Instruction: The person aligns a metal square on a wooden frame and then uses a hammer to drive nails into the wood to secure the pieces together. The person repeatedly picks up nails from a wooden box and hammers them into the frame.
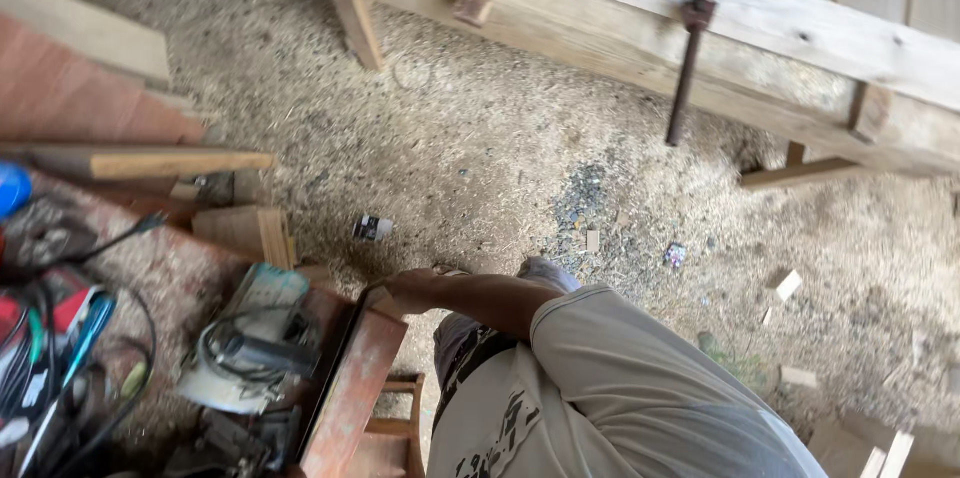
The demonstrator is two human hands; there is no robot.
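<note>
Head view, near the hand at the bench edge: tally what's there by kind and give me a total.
left hand, at the end of the board: 1
reddish board: 1
white and green power tool with a dark cord: 1
wooden block: 1
small can on the sawdust ground: 1
Total: 5

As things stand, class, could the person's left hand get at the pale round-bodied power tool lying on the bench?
Probably yes: the left hand rests at the reddish board's edge, with the pale power tool just beyond it, only loose black cable between.
</note>
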